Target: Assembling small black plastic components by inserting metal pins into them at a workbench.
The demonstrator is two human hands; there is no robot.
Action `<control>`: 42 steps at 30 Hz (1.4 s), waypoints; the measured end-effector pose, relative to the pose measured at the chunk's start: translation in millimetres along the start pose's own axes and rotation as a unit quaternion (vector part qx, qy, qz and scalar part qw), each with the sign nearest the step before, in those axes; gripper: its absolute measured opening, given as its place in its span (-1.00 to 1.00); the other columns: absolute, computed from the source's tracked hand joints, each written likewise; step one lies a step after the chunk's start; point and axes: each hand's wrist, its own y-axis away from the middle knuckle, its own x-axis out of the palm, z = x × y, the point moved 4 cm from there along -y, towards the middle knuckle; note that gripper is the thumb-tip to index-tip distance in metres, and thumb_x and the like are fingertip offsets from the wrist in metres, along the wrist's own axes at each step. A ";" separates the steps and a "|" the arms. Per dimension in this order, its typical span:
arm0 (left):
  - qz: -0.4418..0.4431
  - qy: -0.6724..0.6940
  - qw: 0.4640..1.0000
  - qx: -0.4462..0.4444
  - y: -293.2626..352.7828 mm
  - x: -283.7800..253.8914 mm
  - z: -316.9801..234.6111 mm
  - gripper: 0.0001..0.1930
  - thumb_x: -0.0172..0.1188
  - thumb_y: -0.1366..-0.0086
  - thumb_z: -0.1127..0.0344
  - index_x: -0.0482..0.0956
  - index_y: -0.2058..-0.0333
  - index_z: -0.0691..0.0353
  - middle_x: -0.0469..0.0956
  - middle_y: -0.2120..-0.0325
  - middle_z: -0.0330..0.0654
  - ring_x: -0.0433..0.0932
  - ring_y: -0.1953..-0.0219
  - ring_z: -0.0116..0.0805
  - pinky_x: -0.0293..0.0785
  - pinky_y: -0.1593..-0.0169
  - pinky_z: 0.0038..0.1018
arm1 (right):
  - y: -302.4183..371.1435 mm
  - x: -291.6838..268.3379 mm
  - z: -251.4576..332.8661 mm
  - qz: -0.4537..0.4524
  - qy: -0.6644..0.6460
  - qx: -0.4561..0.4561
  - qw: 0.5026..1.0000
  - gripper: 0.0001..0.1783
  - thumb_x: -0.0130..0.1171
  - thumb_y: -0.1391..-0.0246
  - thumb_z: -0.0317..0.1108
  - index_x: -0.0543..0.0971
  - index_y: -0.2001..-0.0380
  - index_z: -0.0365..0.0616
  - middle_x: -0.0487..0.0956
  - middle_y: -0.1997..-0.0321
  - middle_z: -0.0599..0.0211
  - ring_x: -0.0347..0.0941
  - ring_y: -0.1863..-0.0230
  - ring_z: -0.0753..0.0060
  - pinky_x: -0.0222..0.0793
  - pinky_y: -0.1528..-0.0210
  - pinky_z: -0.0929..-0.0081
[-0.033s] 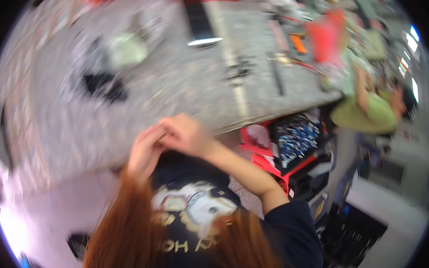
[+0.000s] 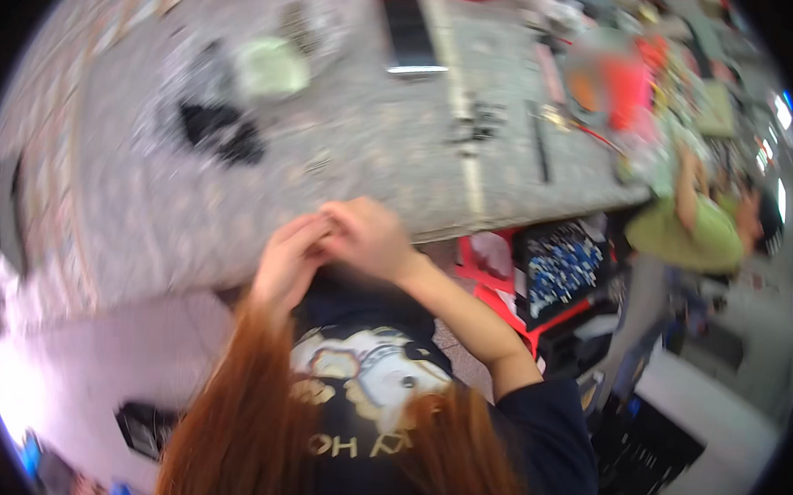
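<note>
My left hand [image 2: 288, 258] and my right hand [image 2: 370, 239] meet at the near edge of the cloth-covered table [image 2: 173, 227]. Fingertips press together around something tiny and dark that I cannot make out. Beyond them lie a few small thin pieces [image 2: 317, 164] on the cloth. Farther left, a clear plastic bag holds black pieces [image 2: 219, 132], beside a pale green dish [image 2: 273, 67]. Several small dark parts [image 2: 482, 122] are scattered ahead to the right, across a pale strip on the table.
A black phone-like slab [image 2: 410, 29] lies at the far side, and a thin black stick [image 2: 540, 147] farther right. Below the table's right edge, a black tray [image 2: 564, 270] holds many blue and white bits. A person in green [image 2: 693, 236] sits at the right.
The table and its things have shifted right and slightly up in the picture. My hands, still pressed together, appear a little farther right.
</note>
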 end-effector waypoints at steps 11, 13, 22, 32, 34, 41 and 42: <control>-0.084 -0.025 0.990 0.108 26.4 -0.6 -13.2 -0.86 -0.02 -0.17 0.38 0.44 0.33 0.29 0.45 0.39 -0.23 0.46 0.33 -0.47 0.37 0.25 -0.58 | -4.4 0.5 6.9 0.093 -0.230 0.167 0.954 -0.60 0.20 0.21 -0.44 0.43 0.21 -0.29 0.49 0.36 0.25 0.42 0.32 0.42 0.31 0.28 0.55; -0.112 -0.090 0.970 0.197 31.3 1.8 -21.3 -0.86 0.01 -0.14 0.43 0.44 0.30 0.28 0.44 0.40 -0.25 0.45 0.33 -0.47 0.37 0.26 -0.59 | 2.0 1.7 10.4 0.098 -0.413 0.285 0.859 -0.66 0.05 0.03 -0.45 0.39 0.14 -0.36 0.47 0.30 0.31 0.38 0.24 0.52 0.29 0.18 0.59; -0.151 -0.478 0.747 0.436 37.3 13.1 -26.8 -0.85 0.16 0.07 0.51 0.53 0.43 0.23 0.41 0.46 -0.21 0.41 0.38 -0.32 0.35 0.31 -0.49 | 9.8 1.9 14.7 0.119 -0.492 0.396 0.766 -0.67 -0.08 -0.09 -0.33 0.38 0.14 -0.37 0.48 0.32 0.27 0.38 0.35 0.57 0.31 0.26 0.64; -0.203 -0.552 0.677 0.443 36.6 0.5 -17.2 -0.89 0.21 0.16 0.39 0.51 0.55 0.15 0.42 0.54 -0.32 0.36 0.39 -0.37 0.20 0.31 -0.46 | -3.0 0.9 10.2 0.141 -0.309 0.395 0.854 -0.91 0.10 0.05 -0.45 0.45 0.44 -0.23 0.43 0.48 0.50 0.29 0.45 0.74 0.20 0.39 0.79; -0.208 -0.563 0.669 0.439 37.3 -2.9 -16.4 -0.86 0.22 0.18 0.41 0.52 0.54 0.14 0.42 0.53 -0.32 0.36 0.39 -0.38 0.19 0.33 -0.46 | -3.8 2.6 7.5 0.169 -0.263 0.396 0.863 -0.92 0.10 0.05 -0.45 0.45 0.45 -0.22 0.44 0.48 0.50 0.30 0.46 0.74 0.20 0.40 0.79; -0.219 -0.495 0.742 0.394 54.0 -18.8 -25.9 -0.75 0.18 0.08 0.40 0.45 0.33 0.19 0.43 0.51 -0.23 0.40 0.41 -0.33 0.30 0.32 -0.44 | -7.9 7.2 8.0 0.219 -0.279 0.481 0.802 -0.87 0.08 0.05 -0.46 0.45 0.39 -0.27 0.48 0.47 0.38 0.39 0.50 0.61 0.30 0.45 0.72; -0.216 -0.464 0.776 0.369 55.5 -23.1 -26.2 -0.73 0.16 0.03 0.40 0.43 0.28 0.22 0.44 0.50 -0.20 0.42 0.45 -0.34 0.34 0.35 -0.45 | -9.4 7.1 8.1 0.221 -0.275 0.485 0.800 -0.87 0.08 0.05 -0.46 0.45 0.39 -0.27 0.48 0.47 0.38 0.39 0.50 0.61 0.30 0.45 0.72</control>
